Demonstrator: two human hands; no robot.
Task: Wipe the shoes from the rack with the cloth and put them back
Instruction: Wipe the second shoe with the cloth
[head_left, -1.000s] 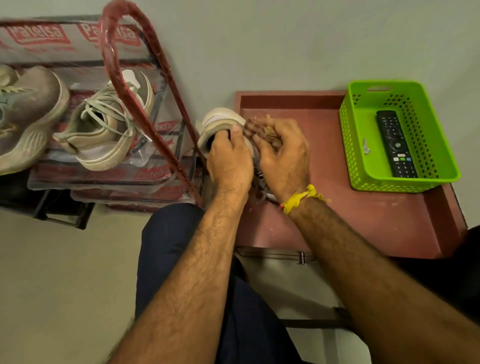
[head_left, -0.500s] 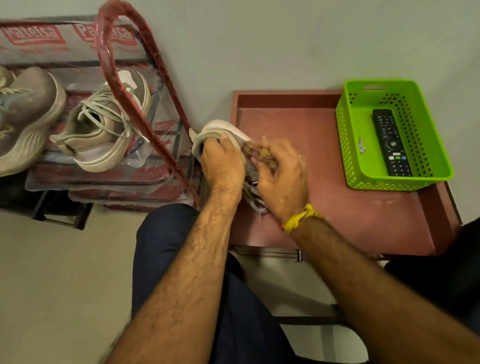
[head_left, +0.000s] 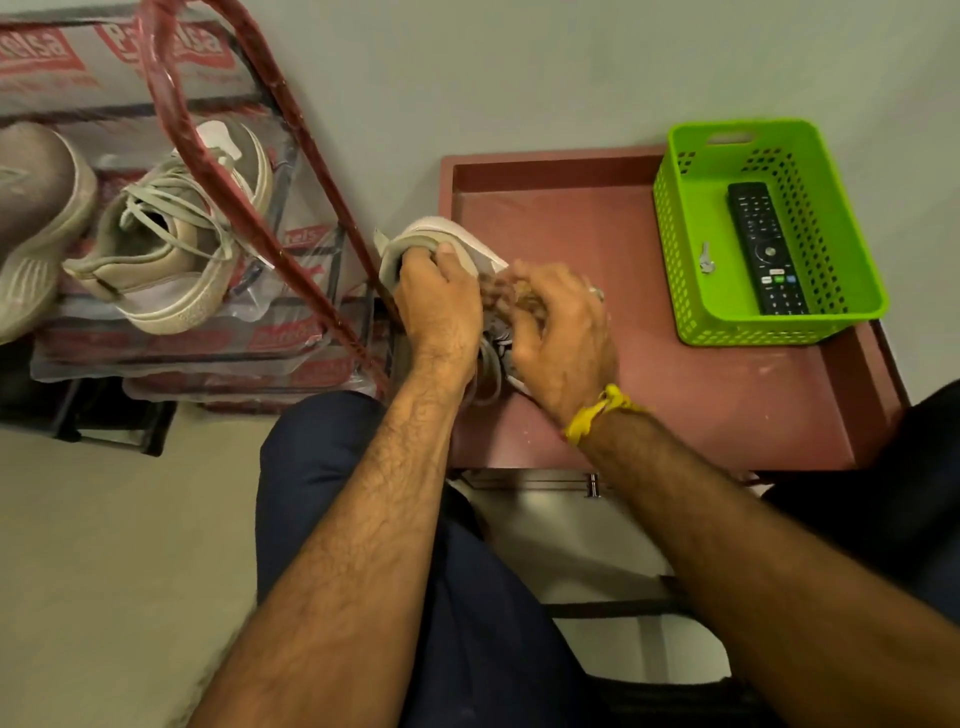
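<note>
Both hands meet at the frame's centre on one shoe (head_left: 441, 240): the left hand (head_left: 439, 301) curls around its heel, the right hand (head_left: 563, 332) presses a bunched cloth (head_left: 506, 291) on it. Its long axis runs toward the lower right. Further, at upper left, stands the rack (head_left: 218, 140).

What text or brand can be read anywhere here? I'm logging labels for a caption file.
"Patelsa": red logo, printed repeatedly on the clear plastic wrap over the shoe rack; several copies cut off or blurred.
Remote in the green basket: button markings too small to read.
Shoes: no legible branding.
</note>
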